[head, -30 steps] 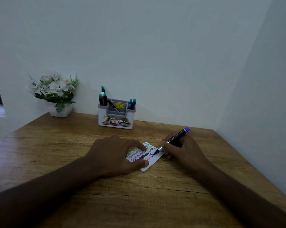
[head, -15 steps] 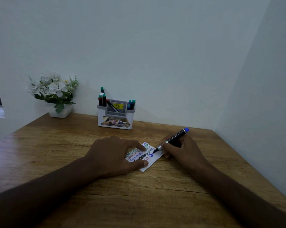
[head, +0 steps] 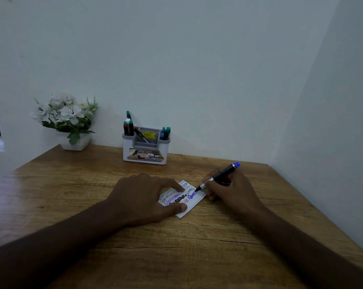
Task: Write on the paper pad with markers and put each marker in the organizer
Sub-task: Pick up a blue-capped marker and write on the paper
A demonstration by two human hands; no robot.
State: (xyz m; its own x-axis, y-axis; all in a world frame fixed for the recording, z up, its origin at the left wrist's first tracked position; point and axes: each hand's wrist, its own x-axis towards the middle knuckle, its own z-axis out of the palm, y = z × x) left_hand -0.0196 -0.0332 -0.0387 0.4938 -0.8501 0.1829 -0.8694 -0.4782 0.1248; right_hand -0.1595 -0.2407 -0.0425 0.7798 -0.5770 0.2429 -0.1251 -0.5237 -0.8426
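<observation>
A small rectangular paper pad (head: pixel 187 202) lies flat on the wooden surface (head: pixel 134 257), whose top is a warm brown with long dark grain lines and a slight sheen at the left. The pad's white sheet is covered with looping scribbles in green, red, purple, black and blue, and its stacked edge shows as a thin white band along the near side.

The left hand (head: pixel 144 198) rests on the pad, its fingers (head: pixel 176 185) and thumb spread and pressing the sheet down at the far and near edges. The right hand (head: pixel 231 192) grips a slim black marker (head: pixel 218 176) with a blue end cap and a silver collar near the point; its fingers are curled round the barrel. The marker slants up to the right, and its tip touches the pad's right part beside a blue scribble.

Farther back, near the pale wall, stands a boxy white and grey plastic organizer (head: pixel 146 148) with a printed label on its front. Upright markers with teal and white caps fill its side compartments. To its left sits a white pot of pale flowers (head: pixel 69 119) with green leaves.
</observation>
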